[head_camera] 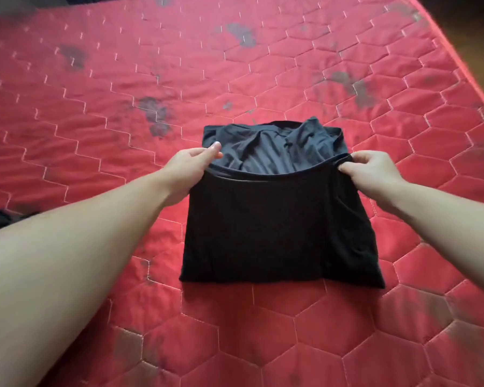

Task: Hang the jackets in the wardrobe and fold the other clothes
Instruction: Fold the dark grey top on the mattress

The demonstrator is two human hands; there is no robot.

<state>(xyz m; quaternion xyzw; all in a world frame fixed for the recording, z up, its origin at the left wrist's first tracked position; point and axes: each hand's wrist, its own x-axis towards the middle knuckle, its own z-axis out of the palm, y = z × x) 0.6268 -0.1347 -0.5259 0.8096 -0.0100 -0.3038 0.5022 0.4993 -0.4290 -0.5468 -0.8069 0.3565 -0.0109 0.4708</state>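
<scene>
Black shirt is laid mid-frame on the red mattress, half folded. Its top edge is pinched by the left hand and right hand. Next, that edge probably must be carried up evenly.

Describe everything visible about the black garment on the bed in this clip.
The black soft-fabric garment lies partly folded on the red quilted mattress, forming a rough rectangle. Its near part is smooth and flat; the far part is wrinkled and looks slightly greyer. A hemmed edge curves across the middle, raised at both ends. The left hand and right hand each pinch that edge at a side. What type of clothing it is cannot be told.
</scene>
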